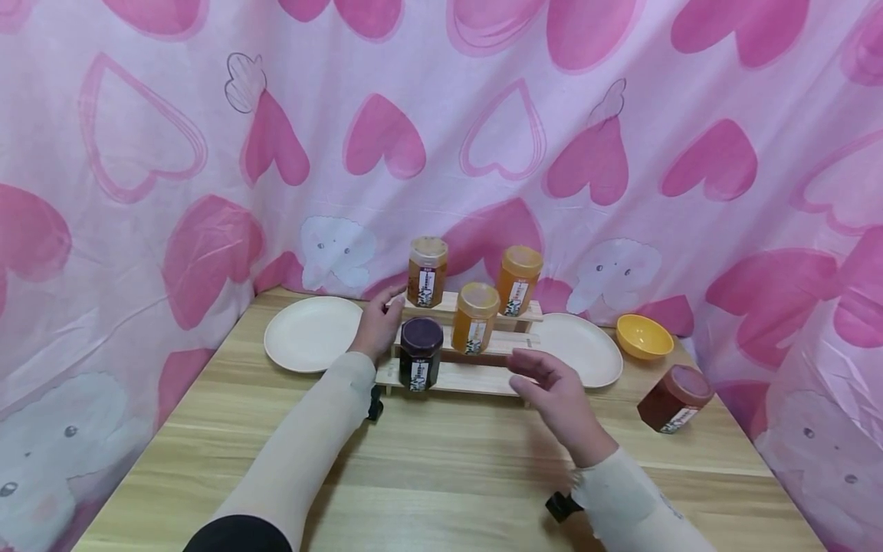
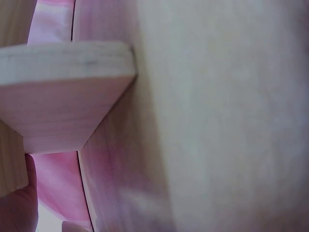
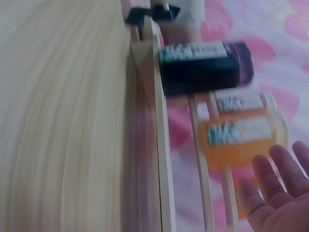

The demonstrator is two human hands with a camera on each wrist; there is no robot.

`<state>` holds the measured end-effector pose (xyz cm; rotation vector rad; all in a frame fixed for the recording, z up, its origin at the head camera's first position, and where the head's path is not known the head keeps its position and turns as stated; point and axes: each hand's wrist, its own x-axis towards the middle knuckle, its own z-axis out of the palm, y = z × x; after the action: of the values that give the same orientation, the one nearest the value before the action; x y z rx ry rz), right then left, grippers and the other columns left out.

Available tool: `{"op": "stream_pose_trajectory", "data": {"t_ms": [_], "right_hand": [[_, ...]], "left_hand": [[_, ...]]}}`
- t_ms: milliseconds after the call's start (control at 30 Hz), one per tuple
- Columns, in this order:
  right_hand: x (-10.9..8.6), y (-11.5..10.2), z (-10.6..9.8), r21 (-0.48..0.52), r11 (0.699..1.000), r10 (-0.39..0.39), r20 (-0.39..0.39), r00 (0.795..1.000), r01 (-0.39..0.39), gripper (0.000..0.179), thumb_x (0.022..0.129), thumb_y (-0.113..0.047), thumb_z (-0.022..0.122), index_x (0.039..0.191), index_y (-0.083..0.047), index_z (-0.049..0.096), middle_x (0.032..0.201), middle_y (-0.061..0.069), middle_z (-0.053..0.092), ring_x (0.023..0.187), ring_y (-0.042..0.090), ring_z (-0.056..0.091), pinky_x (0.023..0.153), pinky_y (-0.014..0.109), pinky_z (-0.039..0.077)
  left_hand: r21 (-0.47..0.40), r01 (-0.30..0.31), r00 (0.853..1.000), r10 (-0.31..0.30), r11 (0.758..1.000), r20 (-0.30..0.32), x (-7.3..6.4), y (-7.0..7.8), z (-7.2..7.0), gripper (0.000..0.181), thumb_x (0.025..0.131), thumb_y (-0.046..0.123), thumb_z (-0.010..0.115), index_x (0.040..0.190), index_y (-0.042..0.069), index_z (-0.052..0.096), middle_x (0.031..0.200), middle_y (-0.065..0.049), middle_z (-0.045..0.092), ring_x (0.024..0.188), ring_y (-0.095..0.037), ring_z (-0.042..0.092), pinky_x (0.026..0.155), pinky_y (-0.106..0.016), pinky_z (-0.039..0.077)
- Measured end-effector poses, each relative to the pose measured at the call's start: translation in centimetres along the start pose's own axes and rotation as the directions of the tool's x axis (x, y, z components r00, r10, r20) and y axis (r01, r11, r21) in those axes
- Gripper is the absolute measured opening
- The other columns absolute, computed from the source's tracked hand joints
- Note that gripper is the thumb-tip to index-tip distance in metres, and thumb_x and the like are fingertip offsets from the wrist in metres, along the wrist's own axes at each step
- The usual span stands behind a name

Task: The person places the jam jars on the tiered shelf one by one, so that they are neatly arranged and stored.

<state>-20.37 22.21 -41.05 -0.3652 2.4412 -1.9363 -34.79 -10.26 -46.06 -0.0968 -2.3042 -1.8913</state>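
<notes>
A three-step wooden rack (image 1: 483,377) bears several lidded jars. At its left end is my left hand (image 1: 375,328), fingers at the top step beside an amber jar (image 1: 426,276); whether they touch the wood is unclear. In the left wrist view part of this hand (image 2: 19,210) shows behind a wooden piece. My right hand (image 1: 552,391) is in front of the rack's right end, fingers loosely bent, holding nothing. A dark jar (image 1: 420,356) stands on the lowest step, a yellow honey jar (image 1: 475,322) on the middle one, an orange jar (image 1: 519,280) at the top right.
White plates (image 1: 306,337) (image 1: 586,353) lie on either side of the rack, the right one partly behind it. A yellow bowl (image 1: 645,337) and a dark red jar (image 1: 676,399) stand at the right of the wooden table (image 1: 441,475). A heart-patterned cloth (image 1: 441,115) hangs behind.
</notes>
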Motion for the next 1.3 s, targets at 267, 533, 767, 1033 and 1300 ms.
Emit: {"op": "stream_pose_trajectory", "data": {"t_ms": [267, 533, 767, 1033, 1300], "right_hand": [[-1.5, 1.3, -5.0, -0.101, 0.993, 0.045, -0.133, 0.99, -0.059, 0.049, 0.103, -0.028, 0.071, 0.145, -0.004, 0.059, 0.138, 0.007, 0.068, 0.121, 0.009, 0.065, 0.095, 0.019, 0.056], [-2.7, 1.5, -10.1, -0.069, 0.998, -0.014, -0.297, 0.955, -0.007, 0.048, 0.1, -0.02, 0.075, 0.144, -0.005, 0.061, 0.129, -0.005, 0.071, 0.116, 0.001, 0.064, 0.091, 0.011, 0.053], [-3.3, 0.8, -13.5, 0.024, 1.0, 0.02, -0.45, 0.893, -0.01, 0.054, 0.096, -0.017, 0.08, 0.147, -0.012, 0.061, 0.121, -0.018, 0.069, 0.107, -0.006, 0.065, 0.077, 0.006, 0.052], [-3.8, 0.3, -16.7, 0.116, 0.993, 0.091, -0.531, 0.843, -0.033, 0.07, 0.093, -0.018, 0.083, 0.155, -0.013, 0.052, 0.131, -0.009, 0.064, 0.109, -0.004, 0.065, 0.079, 0.012, 0.057], [-4.5, 1.7, -20.4, -0.006, 0.981, 0.152, -0.598, 0.787, -0.195, 0.078, 0.09, -0.029, 0.086, 0.159, -0.026, 0.049, 0.143, -0.014, 0.06, 0.126, -0.002, 0.052, 0.084, 0.001, 0.047]], "left_hand": [[-0.004, -0.005, 1.0, 0.005, 1.0, -0.011, 0.2, -0.1, 0.1, 0.044, 0.11, 0.038, 0.05, 0.152, 0.026, 0.058, 0.16, 0.001, 0.05, 0.124, -0.032, 0.061, 0.108, -0.051, 0.05], [-0.004, -0.011, 1.0, 0.011, 1.0, -0.011, 0.2, 0.1, 0.0, 0.044, 0.11, 0.038, 0.05, 0.152, 0.026, 0.057, 0.16, -0.001, 0.05, 0.128, -0.031, 0.059, 0.11, -0.053, 0.048], [-0.008, -0.024, 1.0, 0.024, 1.0, -0.004, 0.2, 0.0, 0.0, 0.046, 0.111, 0.037, 0.05, 0.154, 0.023, 0.055, 0.164, -0.001, 0.046, 0.131, -0.033, 0.058, 0.112, -0.052, 0.048], [0.001, -0.018, 1.0, 0.018, 1.0, 0.002, 0.0, 0.0, -0.1, 0.049, 0.111, 0.039, 0.049, 0.156, 0.021, 0.052, 0.165, 0.0, 0.045, 0.146, -0.033, 0.047, 0.12, -0.054, 0.039], [0.016, -0.018, 1.0, 0.018, 1.0, -0.004, 0.1, 0.0, 0.0, 0.048, 0.111, 0.04, 0.05, 0.155, 0.022, 0.054, 0.163, 0.0, 0.047, 0.146, -0.033, 0.048, 0.119, -0.054, 0.04]]}}
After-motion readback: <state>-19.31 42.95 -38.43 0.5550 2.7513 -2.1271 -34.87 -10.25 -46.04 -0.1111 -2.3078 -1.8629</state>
